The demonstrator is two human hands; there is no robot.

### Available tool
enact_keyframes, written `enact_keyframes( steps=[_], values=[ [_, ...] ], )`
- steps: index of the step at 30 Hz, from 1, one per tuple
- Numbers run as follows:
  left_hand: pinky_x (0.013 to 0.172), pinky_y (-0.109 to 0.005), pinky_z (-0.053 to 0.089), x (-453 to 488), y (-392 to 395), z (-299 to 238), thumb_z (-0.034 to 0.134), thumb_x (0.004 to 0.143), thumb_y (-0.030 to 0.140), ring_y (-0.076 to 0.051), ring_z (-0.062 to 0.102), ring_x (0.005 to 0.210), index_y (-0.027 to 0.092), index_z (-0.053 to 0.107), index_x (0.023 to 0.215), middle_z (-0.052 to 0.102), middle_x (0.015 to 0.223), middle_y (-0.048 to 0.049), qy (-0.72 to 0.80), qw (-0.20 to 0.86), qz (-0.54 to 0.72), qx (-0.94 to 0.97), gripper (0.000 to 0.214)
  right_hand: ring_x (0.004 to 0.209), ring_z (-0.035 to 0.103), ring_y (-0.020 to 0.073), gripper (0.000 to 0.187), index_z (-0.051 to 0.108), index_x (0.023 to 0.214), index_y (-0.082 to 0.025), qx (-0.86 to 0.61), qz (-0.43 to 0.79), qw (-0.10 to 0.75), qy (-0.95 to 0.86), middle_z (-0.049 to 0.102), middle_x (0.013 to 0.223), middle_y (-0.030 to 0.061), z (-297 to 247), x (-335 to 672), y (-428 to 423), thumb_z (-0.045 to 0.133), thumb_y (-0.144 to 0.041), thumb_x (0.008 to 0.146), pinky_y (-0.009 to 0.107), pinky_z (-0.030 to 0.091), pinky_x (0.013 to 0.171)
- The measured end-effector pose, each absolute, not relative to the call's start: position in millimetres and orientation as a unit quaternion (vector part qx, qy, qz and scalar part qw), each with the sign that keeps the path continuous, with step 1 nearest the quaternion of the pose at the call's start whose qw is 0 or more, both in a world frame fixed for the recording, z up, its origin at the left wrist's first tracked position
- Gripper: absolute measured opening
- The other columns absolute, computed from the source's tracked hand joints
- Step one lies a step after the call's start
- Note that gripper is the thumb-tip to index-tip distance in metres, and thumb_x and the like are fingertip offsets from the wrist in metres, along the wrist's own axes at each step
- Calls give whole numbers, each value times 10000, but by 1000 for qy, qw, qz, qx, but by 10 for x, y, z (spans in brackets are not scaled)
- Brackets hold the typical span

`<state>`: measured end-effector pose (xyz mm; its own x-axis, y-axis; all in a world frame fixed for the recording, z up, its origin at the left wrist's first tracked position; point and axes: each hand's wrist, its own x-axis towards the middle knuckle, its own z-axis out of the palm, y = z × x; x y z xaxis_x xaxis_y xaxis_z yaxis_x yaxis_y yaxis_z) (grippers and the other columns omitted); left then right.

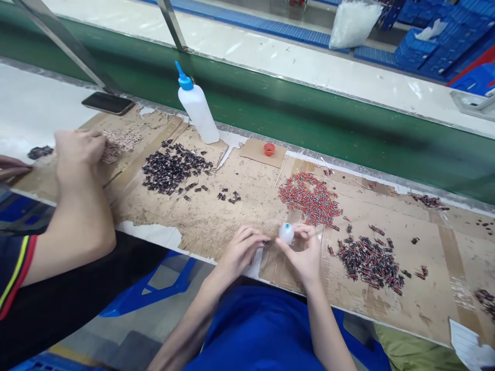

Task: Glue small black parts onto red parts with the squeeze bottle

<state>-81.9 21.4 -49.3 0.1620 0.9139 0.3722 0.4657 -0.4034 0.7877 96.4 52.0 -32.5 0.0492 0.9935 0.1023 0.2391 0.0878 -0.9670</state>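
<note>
The person's left hand [240, 248] pinches a small dark part [266, 242] between its fingertips. The right hand [307, 255] holds a small white bottle [286, 235], its blue tip facing the camera, just beside the left hand. Beyond the right hand lies a pile of red parts [309, 200]; to its right, a mixed red-and-black pile [371, 264]. Beyond the left hand, to its left, dark parts [170, 169] are heaped on the cardboard-covered surface [209, 221], near a large white bottle [201, 116].

Phone [108, 103] left of bottle [199, 113], cup [269, 149] on cardboard [255, 151]
</note>
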Motion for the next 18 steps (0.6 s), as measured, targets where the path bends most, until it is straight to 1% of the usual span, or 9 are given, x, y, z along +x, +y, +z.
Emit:
enact_keyframes(
  steps=[3,5,7,9,11,12,14,16,18],
  values=[
    [774,-312,513,-944,159,-464,504,938,185,-182,601,864,219,677,980,674,851,-48,501,246,440,703,181,940,679,241,394,397,772,-252,-557,422,419,-580,736,983,92,-364,856,552,769,-311,656,384,494,816],
    [777,-317,522,-991,136,-456,511,933,181,-185,618,875,215,676,961,695,854,-50,511,244,445,694,170,945,678,241,423,357,769,-257,-562,436,397,-580,737,1024,104,-391,895,543,764,-307,665,391,488,826],
    [781,-323,531,-1009,124,-450,511,932,182,-188,634,879,212,678,949,712,857,-53,518,245,452,684,170,888,681,223,399,379,810,-254,-561,442,380,-589,734,1048,99,-394,1005,521,752,-289,675,381,494,809],
    [779,-322,538,-1002,119,-443,521,927,180,-185,643,868,210,685,938,720,852,-51,521,245,462,675,167,832,669,203,315,461,906,-247,-557,424,360,-617,724,1075,87,-361,1146,508,707,-254,709,359,501,762],
    [775,-314,542,-982,115,-430,538,916,173,-178,647,857,208,692,943,723,855,-48,521,245,472,667,160,855,641,209,254,561,1003,-242,-569,361,354,-648,710,1069,80,-300,1271,520,638,-232,762,350,494,726],
    [773,-309,544,-969,112,-421,547,911,170,-175,649,854,207,696,949,725,861,-48,522,247,477,663,158,891,621,222,226,606,1017,-241,-585,314,361,-656,706,1043,80,-268,1314,540,606,-236,791,359,488,733],
    [769,-302,545,-943,102,-400,558,906,174,-171,654,847,210,704,956,728,870,-46,521,255,485,654,159,948,568,252,170,681,964,-236,-624,215,377,-649,695,965,88,-225,1344,603,571,-282,843,401,468,790],
    [763,-297,546,-918,86,-377,567,903,186,-169,658,839,216,713,952,731,871,-42,521,267,488,647,157,942,514,276,188,720,870,-229,-659,137,383,-633,669,897,98,-233,1299,693,584,-358,855,446,440,831],
    [751,-293,548,-898,64,-355,577,898,196,-168,661,838,220,717,959,734,875,-40,524,274,493,639,155,920,470,291,221,736,803,-219,-677,89,372,-629,632,863,113,-295,1207,792,607,-395,842,464,426,821]
  ],
)
